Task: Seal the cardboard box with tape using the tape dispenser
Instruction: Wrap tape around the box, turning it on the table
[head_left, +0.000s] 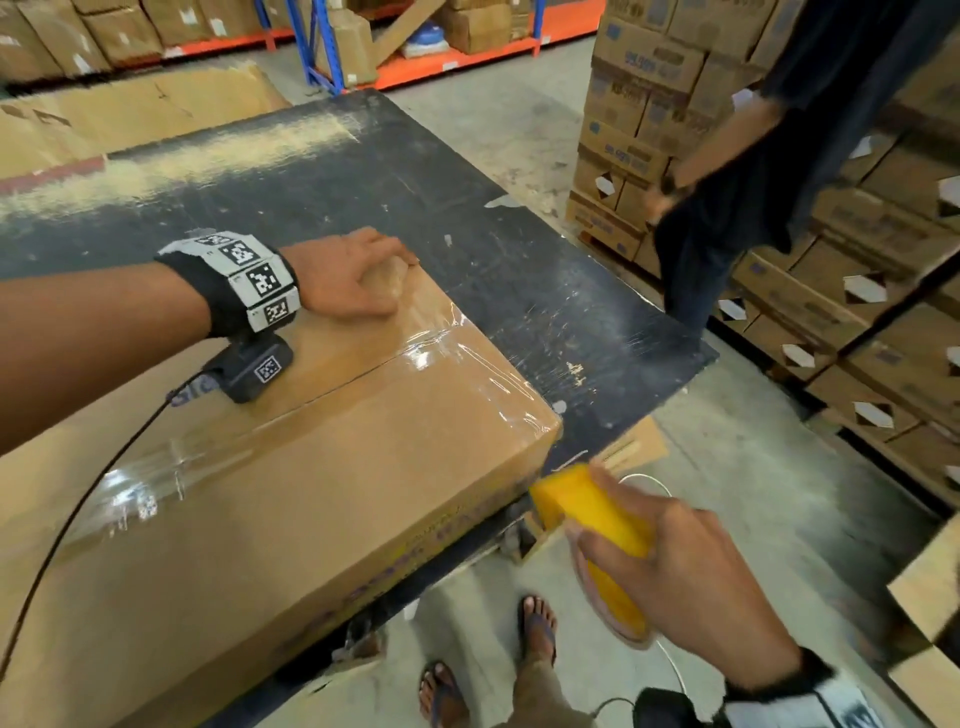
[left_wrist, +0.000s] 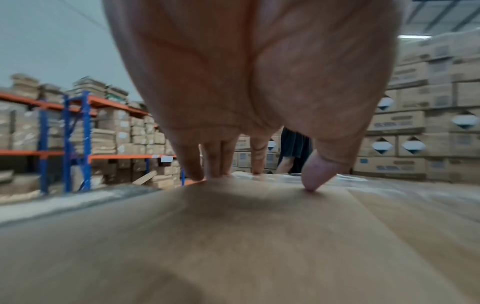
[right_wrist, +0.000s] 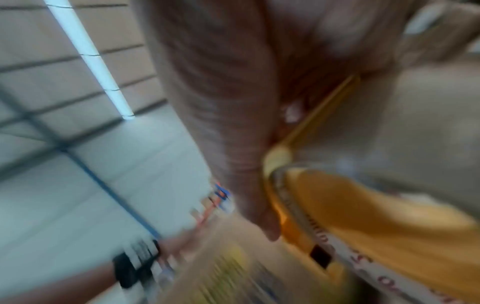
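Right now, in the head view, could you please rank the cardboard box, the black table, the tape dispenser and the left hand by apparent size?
1. Cardboard box and black table: unsure, both cropped.
2. Left hand and tape dispenser: look alike; the right hand covers part of the dispenser.

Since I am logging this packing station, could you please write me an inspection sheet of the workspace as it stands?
Surface: black table, scuffed, pale dust along its far side.
Job's things: cardboard box on the table; clear tape already across its top seam and far end; yellow tape dispenser beside the box's near corner.
Clutter: cardboard scrap on the floor.
Hands: left hand presses on the box's far corner; right hand grips the dispenser.
Cables: black cable from the left wrist camera across the box; white cable by the right wrist.
Surroundings: stacked cartons, orange and blue racking, another person standing opposite.
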